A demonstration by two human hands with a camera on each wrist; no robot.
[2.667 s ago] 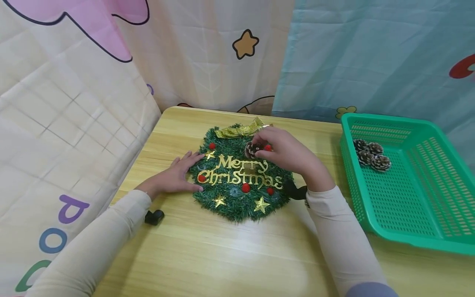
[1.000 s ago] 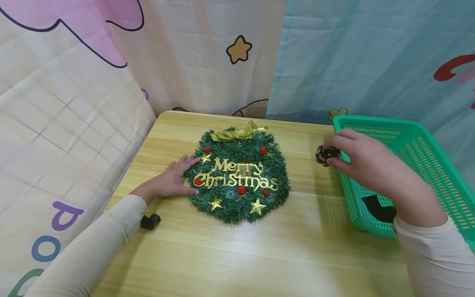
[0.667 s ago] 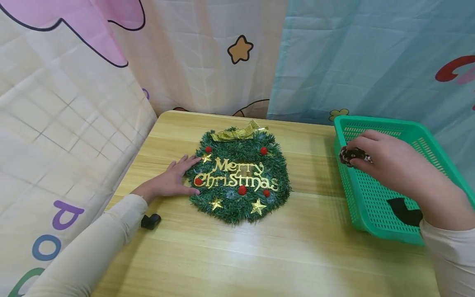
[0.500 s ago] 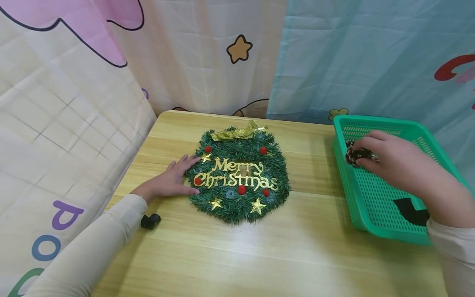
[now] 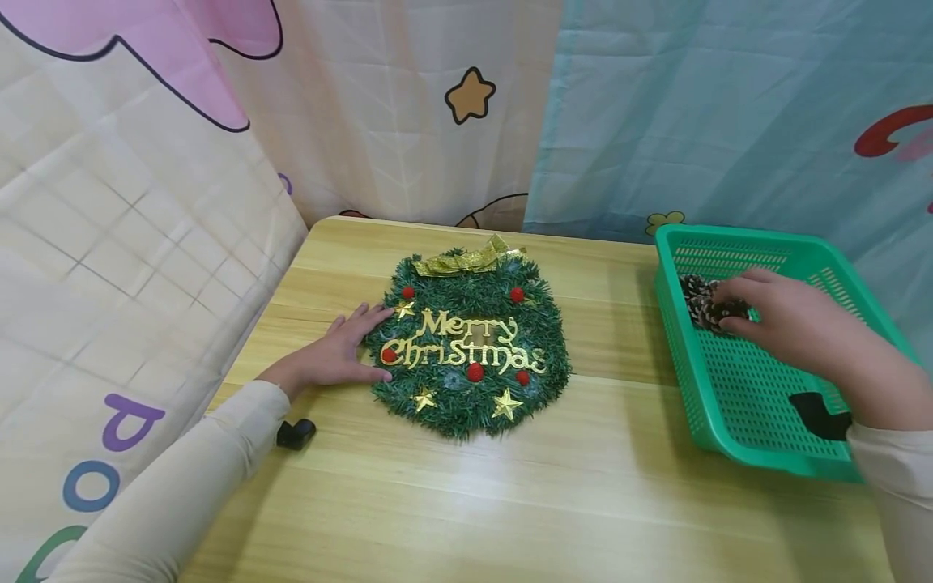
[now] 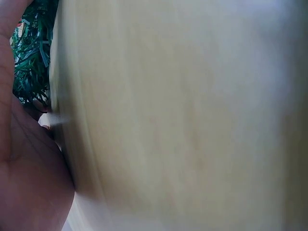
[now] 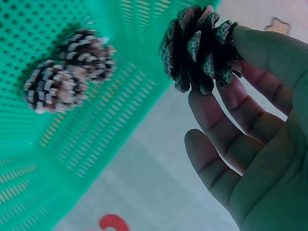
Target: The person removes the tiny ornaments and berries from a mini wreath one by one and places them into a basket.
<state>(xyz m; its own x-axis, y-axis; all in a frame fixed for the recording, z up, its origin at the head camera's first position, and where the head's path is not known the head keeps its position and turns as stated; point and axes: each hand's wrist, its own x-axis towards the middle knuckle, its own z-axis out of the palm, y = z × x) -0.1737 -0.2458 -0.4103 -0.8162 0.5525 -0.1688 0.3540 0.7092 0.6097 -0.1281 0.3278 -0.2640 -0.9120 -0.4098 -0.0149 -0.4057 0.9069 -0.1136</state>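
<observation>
Green mesh basket (image 5: 729, 421), white-tipped pinecones (image 7: 67, 72)

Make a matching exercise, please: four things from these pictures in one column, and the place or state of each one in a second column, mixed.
1. left hand
2. right hand
3. green basket
4. gold bow

a. sits on the far edge of the wreath
b. stands at the table's right end
c. rests flat on the table, touching the wreath
d. holds a pine cone over the basket

Pairs: 1-c, 2-d, 3-b, 4-a
</observation>
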